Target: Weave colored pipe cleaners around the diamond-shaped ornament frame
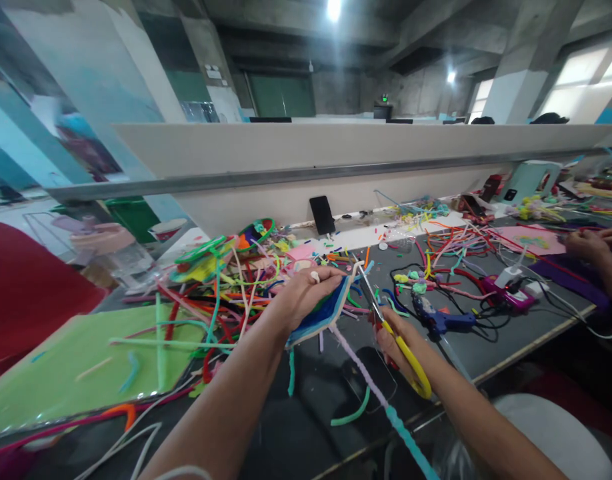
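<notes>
My left hand (312, 293) grips a blue flat craft piece (324, 319) with a pale edging, holding it above the dark table. From its lower edge trails a long fuzzy stem (362, 373), lilac turning to teal. In my right hand (393, 333) is a pair of scissors (409, 360) with yellow handles. Their blades point up and left, close to a cream stem end (355, 268) at the piece's upper corner. Whether the blades touch it I cannot tell. A green stem (353, 412) lies on the table below.
Tangled coloured stems (226, 293) cover the left side beside a green sheet (81, 367). A blue glue gun (446, 320) and a magenta power strip (511, 293) with cables lie right. A phone (322, 215) leans on the partition. Another person's hands (591, 247) work at far right.
</notes>
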